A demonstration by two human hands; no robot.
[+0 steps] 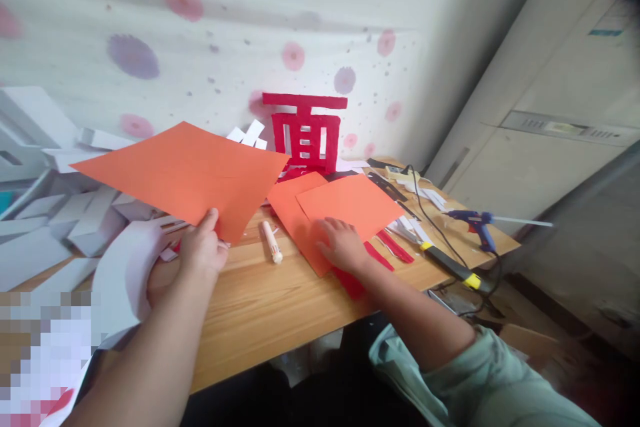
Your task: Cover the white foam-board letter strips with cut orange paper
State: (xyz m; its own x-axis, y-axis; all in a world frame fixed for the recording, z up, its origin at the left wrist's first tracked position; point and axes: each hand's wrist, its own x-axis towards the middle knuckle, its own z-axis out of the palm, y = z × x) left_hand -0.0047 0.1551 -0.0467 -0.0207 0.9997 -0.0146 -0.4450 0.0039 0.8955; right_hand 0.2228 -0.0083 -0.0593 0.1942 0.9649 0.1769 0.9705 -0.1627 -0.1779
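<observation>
Left hand (204, 247) pinches orange paper (187, 170) up by edge; right hand (344, 245) open on other sheets (357, 200), maybe keeping them still.

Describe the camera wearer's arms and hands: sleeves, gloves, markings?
Left hand and right hand: no gloves, rings or watch visible. Right arm: loose, wrinkled pale green sleeve ending near the elbow. Left forearm: no sleeve in view. No markings seen.

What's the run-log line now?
Left hand: holds raised orange sheet | Right hand: touches lower orange sheets | White pen: on table between hands
</observation>
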